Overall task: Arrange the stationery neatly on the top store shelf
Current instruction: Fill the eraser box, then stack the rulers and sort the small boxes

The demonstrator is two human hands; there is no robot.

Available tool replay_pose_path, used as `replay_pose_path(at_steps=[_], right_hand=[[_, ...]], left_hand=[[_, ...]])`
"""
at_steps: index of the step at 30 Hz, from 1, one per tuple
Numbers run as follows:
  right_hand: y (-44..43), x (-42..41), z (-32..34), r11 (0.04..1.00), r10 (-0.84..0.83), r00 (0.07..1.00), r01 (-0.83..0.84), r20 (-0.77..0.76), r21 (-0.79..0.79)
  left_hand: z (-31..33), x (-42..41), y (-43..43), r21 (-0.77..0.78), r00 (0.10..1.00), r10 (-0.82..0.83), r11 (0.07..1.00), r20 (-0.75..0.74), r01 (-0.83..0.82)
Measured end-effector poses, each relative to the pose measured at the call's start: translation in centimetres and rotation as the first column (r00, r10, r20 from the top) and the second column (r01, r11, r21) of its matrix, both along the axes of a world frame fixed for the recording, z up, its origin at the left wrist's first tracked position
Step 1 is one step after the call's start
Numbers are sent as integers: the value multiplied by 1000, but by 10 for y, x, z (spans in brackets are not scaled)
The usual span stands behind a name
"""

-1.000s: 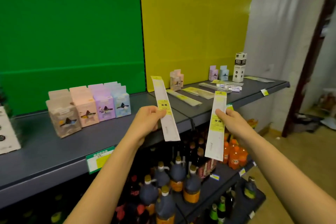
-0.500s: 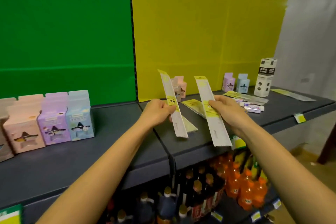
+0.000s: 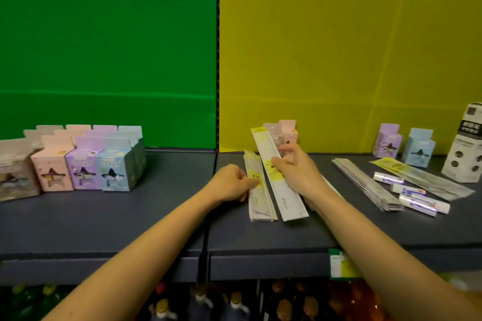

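Grey metal top shelf [image 3: 130, 219] runs L to R in front of me, w/ a green back panel [image 3: 104, 47] behind the L half and a yellow back panel [image 3: 339, 47] behind the R. Containers first: a block of pastel boxes [image 3: 86, 164] stands upright in rows on the L, in pink, purple and blue. Each front one has a star-shaped window w/ sth dark showing thru; can't tell what. Two pink boxes [image 3: 285, 133] stand at the back near the panel seam, partly hidden by the right hand [image 3: 294, 172]. A purple box [image 3: 387, 144] and a blue box [image 3: 418, 150] stand side by side further R. A tall white-and-black box [image 3: 467, 148] sits at the far R, cut off by the frame edge. Now the stationery: a flat stack of ruler packs [image 3: 260, 206] lies on the shelf just R of the seam, yellow labels up. The left hand [image 3: 229, 185] has its grip curled, pinching the stack's L edge approx. mid-length. The right hand's grip pinches a single ruler pack [image 3: 288, 200] at its yellow label. That pack is tilted: top end raised toward the pink boxes, bottom end down just beside the stack. Further R and well apart, a second stack [image 3: 365, 184] lies diagonal. A loose pack [image 3: 427, 180] lies near it, w/ small white packs [image 3: 423, 203] between them. A price tag [image 3: 339, 264] sits on the shelf's front lip, partly behind the R forearm. Bottles [image 3: 234, 305] show on the level below, blurred.
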State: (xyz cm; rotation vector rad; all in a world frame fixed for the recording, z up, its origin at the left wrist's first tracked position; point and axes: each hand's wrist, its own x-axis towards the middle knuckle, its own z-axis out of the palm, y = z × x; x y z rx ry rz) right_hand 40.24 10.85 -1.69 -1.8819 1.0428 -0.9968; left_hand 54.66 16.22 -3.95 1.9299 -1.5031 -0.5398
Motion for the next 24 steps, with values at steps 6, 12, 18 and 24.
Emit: replay_pose_path(at_steps=[6,12,18,24], right_hand=[[-15,24,-16,1000,-6,994,8,-111,19],[-25,32,-27,999,21,980,-13,-199,43],[-24,31,-31,997,-2,945,-21,-326,-68],[-18,29,-31,983,-80,890,-4,-449,-184]], left_hand=[[-4,-9,-1,-4,950,97,995,298,-101],[-9,-12,3,-76,904,101,994,415,-77],[-11,-12,4,-103,871,103,993,480,-60],[-12,-12,5,-119,859,104,992,501,-51]])
